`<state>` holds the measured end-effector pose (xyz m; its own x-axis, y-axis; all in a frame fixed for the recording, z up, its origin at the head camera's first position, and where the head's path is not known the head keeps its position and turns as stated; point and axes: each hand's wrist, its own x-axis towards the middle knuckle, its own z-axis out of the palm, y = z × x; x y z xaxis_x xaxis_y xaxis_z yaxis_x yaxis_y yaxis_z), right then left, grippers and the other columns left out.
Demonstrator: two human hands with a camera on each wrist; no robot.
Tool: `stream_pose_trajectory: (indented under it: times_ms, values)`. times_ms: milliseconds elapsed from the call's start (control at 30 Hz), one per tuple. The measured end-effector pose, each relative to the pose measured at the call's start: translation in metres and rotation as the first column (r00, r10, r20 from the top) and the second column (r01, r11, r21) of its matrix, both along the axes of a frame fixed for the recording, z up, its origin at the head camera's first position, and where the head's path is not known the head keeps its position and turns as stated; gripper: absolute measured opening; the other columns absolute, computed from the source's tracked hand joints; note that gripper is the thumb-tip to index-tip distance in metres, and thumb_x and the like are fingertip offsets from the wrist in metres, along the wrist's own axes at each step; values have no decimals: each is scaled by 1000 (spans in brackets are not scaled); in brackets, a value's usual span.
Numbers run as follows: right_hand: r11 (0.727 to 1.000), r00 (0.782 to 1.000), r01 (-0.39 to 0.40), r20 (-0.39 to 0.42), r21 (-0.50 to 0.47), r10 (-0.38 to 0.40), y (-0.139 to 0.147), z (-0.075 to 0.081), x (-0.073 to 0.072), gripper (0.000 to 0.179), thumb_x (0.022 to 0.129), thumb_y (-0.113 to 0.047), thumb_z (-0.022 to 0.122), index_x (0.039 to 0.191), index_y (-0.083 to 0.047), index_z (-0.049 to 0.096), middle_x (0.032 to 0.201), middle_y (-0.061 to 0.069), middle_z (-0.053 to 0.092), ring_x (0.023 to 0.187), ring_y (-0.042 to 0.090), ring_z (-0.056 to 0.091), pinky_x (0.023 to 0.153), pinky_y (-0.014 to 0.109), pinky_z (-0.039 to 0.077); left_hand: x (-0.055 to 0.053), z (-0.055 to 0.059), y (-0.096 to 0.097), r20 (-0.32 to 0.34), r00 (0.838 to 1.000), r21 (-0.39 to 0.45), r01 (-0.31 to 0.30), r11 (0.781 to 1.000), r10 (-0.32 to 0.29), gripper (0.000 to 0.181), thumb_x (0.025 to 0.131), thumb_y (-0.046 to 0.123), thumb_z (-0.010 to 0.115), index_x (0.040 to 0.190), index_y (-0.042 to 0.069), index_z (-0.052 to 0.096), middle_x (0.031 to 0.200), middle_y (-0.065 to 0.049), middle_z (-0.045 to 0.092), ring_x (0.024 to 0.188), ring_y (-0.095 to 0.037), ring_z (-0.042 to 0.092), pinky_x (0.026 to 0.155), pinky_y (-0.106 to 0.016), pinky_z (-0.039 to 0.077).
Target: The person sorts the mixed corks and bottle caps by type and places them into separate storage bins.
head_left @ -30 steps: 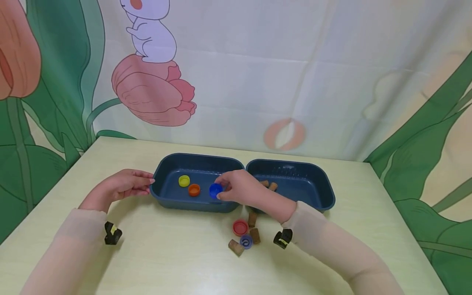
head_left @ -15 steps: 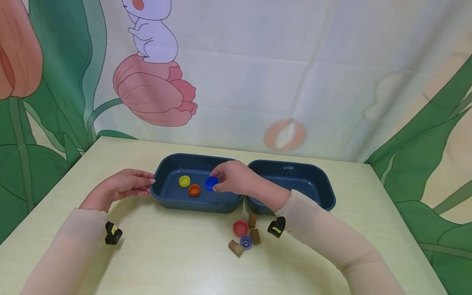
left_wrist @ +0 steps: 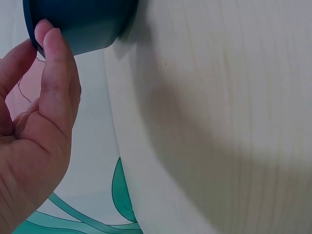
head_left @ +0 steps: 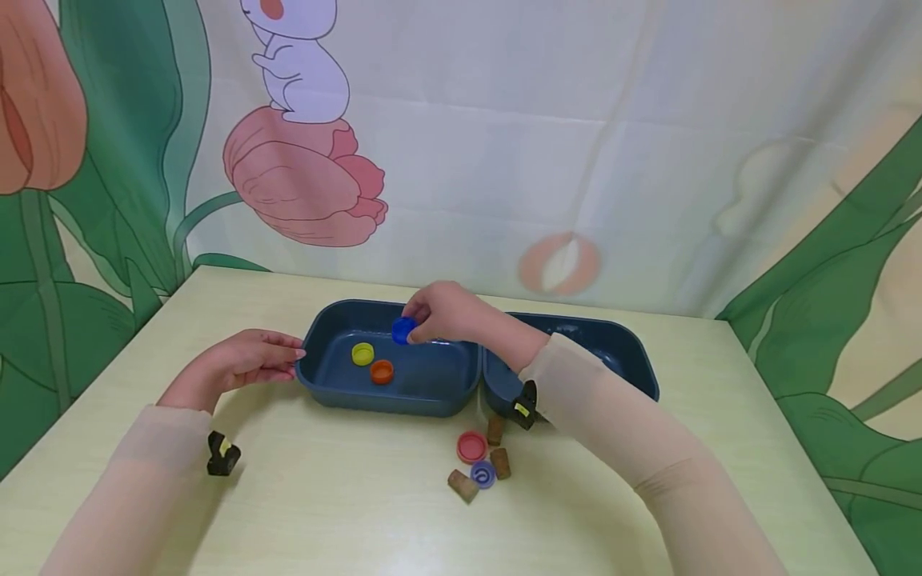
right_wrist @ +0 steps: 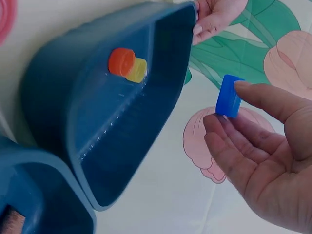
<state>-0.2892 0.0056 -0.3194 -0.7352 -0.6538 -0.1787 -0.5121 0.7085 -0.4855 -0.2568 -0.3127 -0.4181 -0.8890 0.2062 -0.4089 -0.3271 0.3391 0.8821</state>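
In the head view, my right hand [head_left: 450, 312] pinches a blue bottle cap [head_left: 401, 330] above the far side of the left dark blue bin [head_left: 389, 404]. The right wrist view has this cap [right_wrist: 228, 96] between thumb and fingertips, clear of the bin wall. On the bin's floor lie a yellow cap [head_left: 363, 354] and an orange cap [head_left: 382, 371], close together. My left hand [head_left: 245, 360] holds the bin's left end, and the left wrist view has its fingertips [left_wrist: 54, 44] against the outer wall.
A second dark blue bin [head_left: 634, 360] adjoins on the right, partly behind my right forearm; a cork [right_wrist: 12, 222] lies inside. In front are a red cap [head_left: 471, 447], a purple cap [head_left: 483, 475] and several corks, one cork [head_left: 463, 486] nearest me. A printed curtain [head_left: 468, 160] hangs behind.
My right hand has lifted the blue cap and carried it away from me and slightly left, toward the bin's far rim. My left hand has stayed at the bin's end.
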Motion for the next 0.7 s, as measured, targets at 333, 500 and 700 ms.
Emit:
stream_pose_trajectory:
  times_ms: [333, 500, 700]
  values:
    - [1000, 1000, 12, 4, 25, -12, -16, 3, -18, 39, 95, -17, 73, 131, -3, 67, 124, 14, 72, 112, 25, 65, 102, 31, 57, -2, 0, 1, 3, 1000, 8, 6, 1000, -6, 55, 106, 13, 53, 148, -16, 33, 87, 8, 68, 78, -3, 66, 81, -19, 62]
    - [999, 1000, -11, -10, 30, 11, -23, 1, -28, 38, 95, -17, 73, 130, -3, 67, 124, 13, 72, 112, 25, 65, 100, 31, 57, -1, 1, 1, 9, 1000, -2, 7, 1000, -7, 56, 106, 14, 53, 149, -15, 32, 86, 8, 67, 78, -3, 66, 81, -19, 62]
    - [997, 998, -62, 0, 47, 62, -32, -4, -38, 39, 96, -16, 73, 132, -4, 66, 127, 14, 70, 115, 25, 65, 103, 31, 57, 0, 2, -1, 12, 1000, -13, 15, 1000, -15, 56, 106, 15, 54, 148, -15, 33, 85, 7, 68, 77, -3, 67, 81, -20, 62]
